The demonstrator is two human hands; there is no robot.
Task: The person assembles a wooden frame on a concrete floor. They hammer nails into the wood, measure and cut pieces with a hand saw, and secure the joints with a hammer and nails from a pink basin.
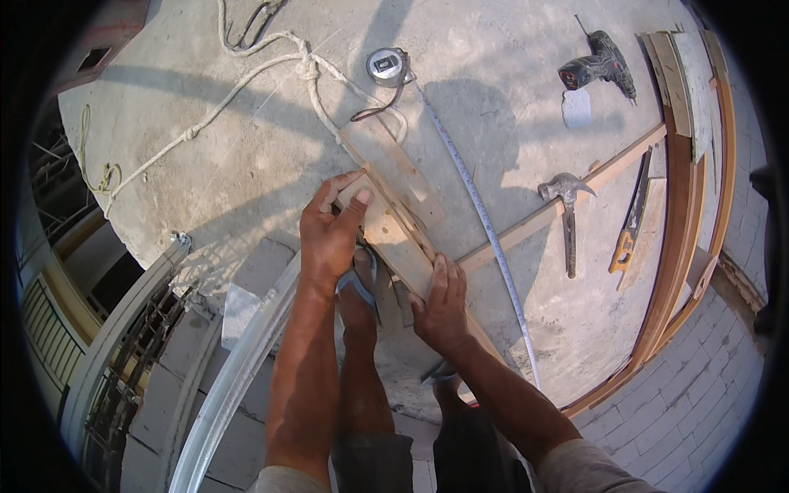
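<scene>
My left hand [333, 226] is closed on the far end of a short wooden board [388, 228], thumb on top and fingers curled over the edge. At the board's nearer end my right hand [444, 304] grips it, with the thumb on one side and the fingers on the other. Another piece of plywood [403, 168] lies on the concrete just beyond the board. A round tape measure [385, 66] rests farther off, its long blade [472, 187] pulled out past my right hand. My sandalled foot [357, 279] shows between my arms.
On the right a claw hammer [569, 215] lies across a long wooden batten [534, 223], near a handsaw [631, 234] and a cordless drill [604, 67]. Long boards [680, 205] line the right edge. Knotted rope [246, 80] stretches across the far left; a metal rail [234, 370] runs nearby.
</scene>
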